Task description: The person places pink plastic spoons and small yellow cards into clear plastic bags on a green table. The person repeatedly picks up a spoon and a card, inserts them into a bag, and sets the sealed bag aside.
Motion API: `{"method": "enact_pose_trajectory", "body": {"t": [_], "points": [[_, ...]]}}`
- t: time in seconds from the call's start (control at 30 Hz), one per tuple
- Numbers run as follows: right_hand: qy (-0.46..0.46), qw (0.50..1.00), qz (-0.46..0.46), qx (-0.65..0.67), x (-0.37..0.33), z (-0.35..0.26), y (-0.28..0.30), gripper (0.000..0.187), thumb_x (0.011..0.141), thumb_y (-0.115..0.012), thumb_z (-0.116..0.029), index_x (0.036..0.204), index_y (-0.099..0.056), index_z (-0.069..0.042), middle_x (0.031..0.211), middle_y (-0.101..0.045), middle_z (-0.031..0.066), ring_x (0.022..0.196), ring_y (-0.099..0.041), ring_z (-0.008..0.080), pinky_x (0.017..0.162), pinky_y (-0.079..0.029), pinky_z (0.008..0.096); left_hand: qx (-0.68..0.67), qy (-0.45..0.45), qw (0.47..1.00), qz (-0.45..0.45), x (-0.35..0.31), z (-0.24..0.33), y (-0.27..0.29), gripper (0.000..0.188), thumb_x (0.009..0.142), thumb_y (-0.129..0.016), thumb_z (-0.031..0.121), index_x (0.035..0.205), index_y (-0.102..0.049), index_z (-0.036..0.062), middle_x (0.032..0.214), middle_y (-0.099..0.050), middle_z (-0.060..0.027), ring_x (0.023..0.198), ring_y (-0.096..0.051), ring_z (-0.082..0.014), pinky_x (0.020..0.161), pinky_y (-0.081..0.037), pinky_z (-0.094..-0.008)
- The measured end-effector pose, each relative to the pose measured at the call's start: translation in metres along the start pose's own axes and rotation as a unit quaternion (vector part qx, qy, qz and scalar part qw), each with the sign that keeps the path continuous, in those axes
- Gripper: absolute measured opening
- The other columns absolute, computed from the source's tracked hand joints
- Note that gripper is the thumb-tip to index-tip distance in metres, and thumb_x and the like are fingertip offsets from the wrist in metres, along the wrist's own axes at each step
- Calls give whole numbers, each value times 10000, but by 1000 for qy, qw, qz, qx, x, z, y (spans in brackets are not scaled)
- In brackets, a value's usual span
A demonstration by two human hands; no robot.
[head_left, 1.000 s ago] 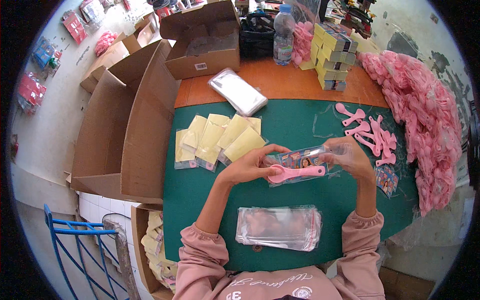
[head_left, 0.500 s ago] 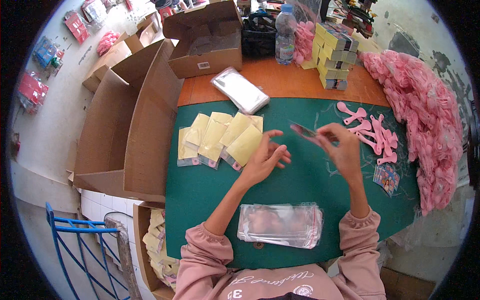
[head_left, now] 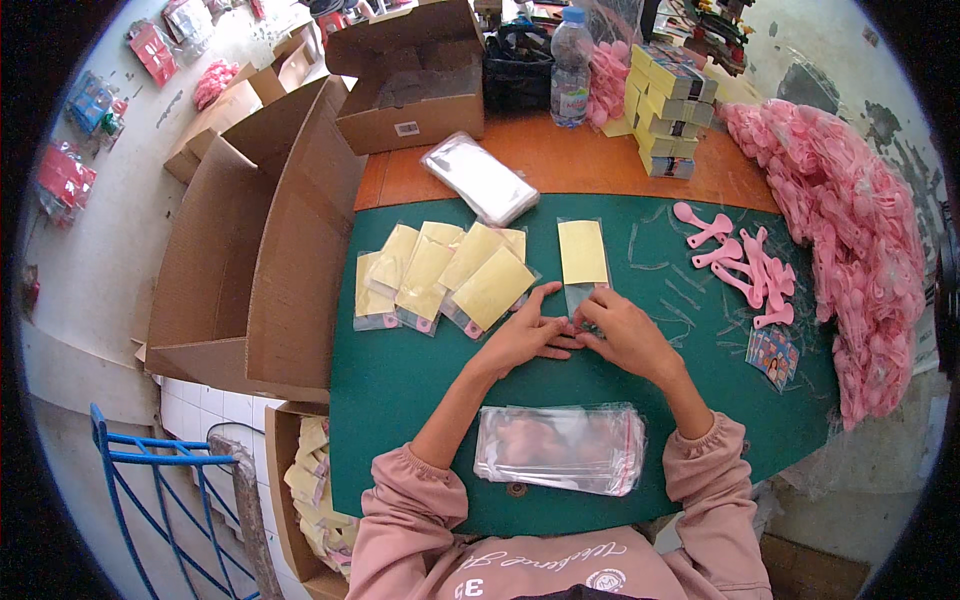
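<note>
A clear packet with a yellow card (head_left: 583, 255) lies flat on the green mat (head_left: 400, 400), card side up. My left hand (head_left: 525, 335) and my right hand (head_left: 625, 335) both press on its near end, fingertips together at the bottom flap. To the left, a fan of several finished yellow packets (head_left: 440, 275) lies on the mat. Loose pink spoon-shaped pieces (head_left: 740, 260) sit to the right. A stack of empty clear bags (head_left: 560, 450) lies close to my body.
A big heap of pink pieces (head_left: 850, 230) fills the right side. Small printed cards (head_left: 772, 355) lie right of my right hand. Open cardboard boxes (head_left: 250, 240) stand left, another (head_left: 415, 80) at the back, with a water bottle (head_left: 570, 70), yellow boxes (head_left: 665, 110) and a bag bundle (head_left: 480, 180).
The packet was held up in both hands, then swung by my right hand. Now it lies flat on the mat, yellow side up, with both hands pressing its near end.
</note>
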State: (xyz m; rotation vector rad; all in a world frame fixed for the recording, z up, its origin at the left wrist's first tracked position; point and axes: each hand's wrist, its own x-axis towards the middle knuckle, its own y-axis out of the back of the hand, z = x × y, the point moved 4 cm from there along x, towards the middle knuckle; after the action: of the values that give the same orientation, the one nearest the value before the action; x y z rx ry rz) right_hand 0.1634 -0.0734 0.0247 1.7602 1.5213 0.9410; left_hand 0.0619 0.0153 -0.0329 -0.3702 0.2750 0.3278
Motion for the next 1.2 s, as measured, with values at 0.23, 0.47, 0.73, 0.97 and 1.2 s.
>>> {"method": "enact_pose_trajectory", "body": {"t": [0.23, 0.47, 0.73, 0.97, 1.2], "points": [[61, 998, 16, -24, 1, -3, -11, 123, 686, -599, -83, 753, -513, -24, 786, -487, 128, 771, -509, 304, 695, -431, 373, -18, 15, 999, 30, -2, 3, 3, 486, 897, -452, 136, 1310, -202, 82, 946, -584, -163, 855, -605, -228, 720, -523, -306], [134, 988, 65, -39, -10, -12, -16, 131, 690, -596, -64, 738, -481, -24, 742, -463, 104, 710, -490, 268, 634, -409, 346, 20, -50, 997, 55, 2, 0, 1, 523, 832, -529, 52, 1274, -249, 61, 911, -592, -153, 809, -613, -192, 669, -526, -272], [-15, 938, -21, 347, -42, 44, 46, 132, 757, -575, -107, 741, -466, -33, 715, -448, 3, 688, -444, 89, 623, -380, 232, -5, -40, 997, 67, -2, 7, -1, 418, 780, -539, -3, 1165, -378, 35, 821, -621, -110, 731, -601, -116, 636, -507, -222], [-228, 945, 233, 11, -84, 137, 130, 384, 724, -587, -109, 1080, -467, -32, 1057, -455, 143, 868, -509, 270, 799, -388, 374, 46, -34, 998, 24, 8, -1, 4, 163, 822, -526, 54, 967, -573, -4, 856, -616, -56, 729, -575, -80, 655, -485, -180], [-55, 988, 140, -22, -35, 4, 13, 394, 672, -675, -88, 1009, -481, -22, 906, -450, 155, 908, -496, 279, 780, -423, 366, -83, -9, 996, -9, -2, 4, -5, 176, 871, -500, 126, 999, -551, 15, 913, -593, -34, 819, -579, -86, 722, -486, -192]]}}
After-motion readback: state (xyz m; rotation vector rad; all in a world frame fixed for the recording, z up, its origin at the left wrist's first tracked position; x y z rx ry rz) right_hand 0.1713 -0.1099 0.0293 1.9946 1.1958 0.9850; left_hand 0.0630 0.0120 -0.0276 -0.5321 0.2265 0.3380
